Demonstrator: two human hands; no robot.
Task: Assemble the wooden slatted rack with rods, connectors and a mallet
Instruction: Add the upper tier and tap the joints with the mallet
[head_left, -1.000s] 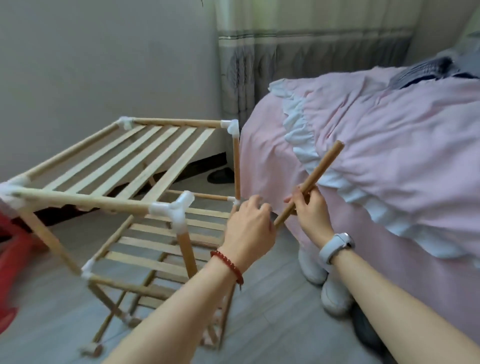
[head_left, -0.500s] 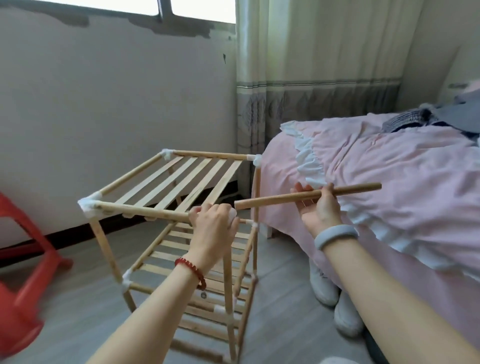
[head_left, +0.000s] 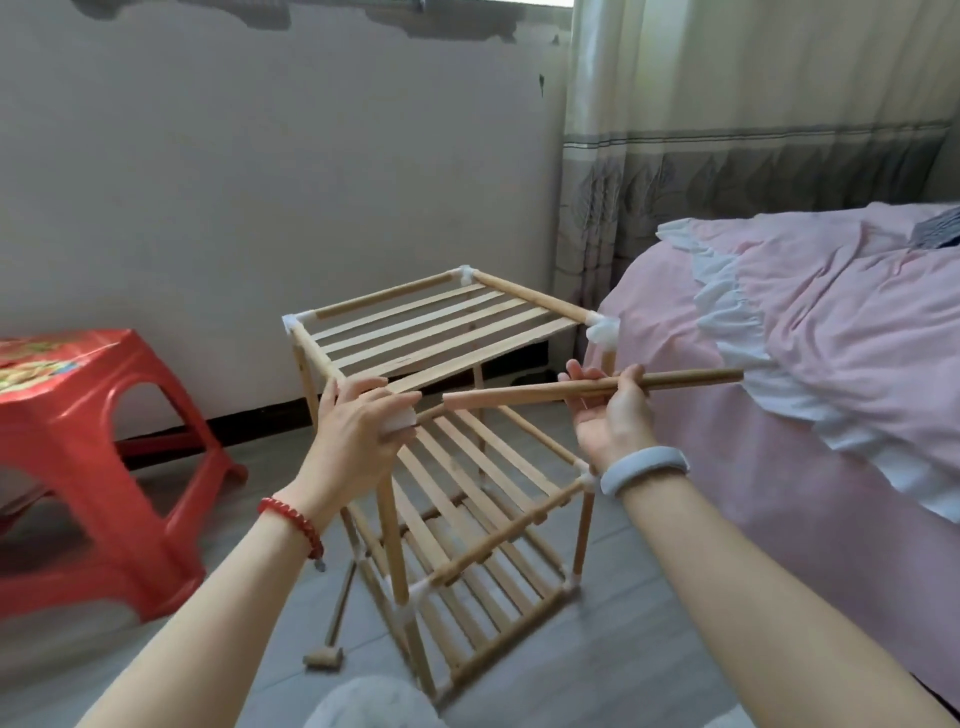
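Fingers (head_left: 363, 395) of left hand (head_left: 353, 441) curled round white connector (head_left: 399, 422) at near-left top corner of one three-tier rack (head_left: 441, 457). Right hand (head_left: 610, 415) pinching one loose rod (head_left: 592, 388), level, just right of that corner. One mallet (head_left: 332, 629) on floor, near left. One red stool (head_left: 88, 467) far left.

The rack (head_left: 447, 441) stands on the floor (head_left: 649, 649) in the middle, near the wall (head_left: 260, 182) behind it. A stool (head_left: 104, 441) stands to its left and a bed (head_left: 831, 364) to its right, with a curtain (head_left: 753, 130) behind the bed. A mallet (head_left: 332, 629) lies on the floor, apparently touching the rack's front left leg. A rod (head_left: 592, 388) is held level above the middle shelf.
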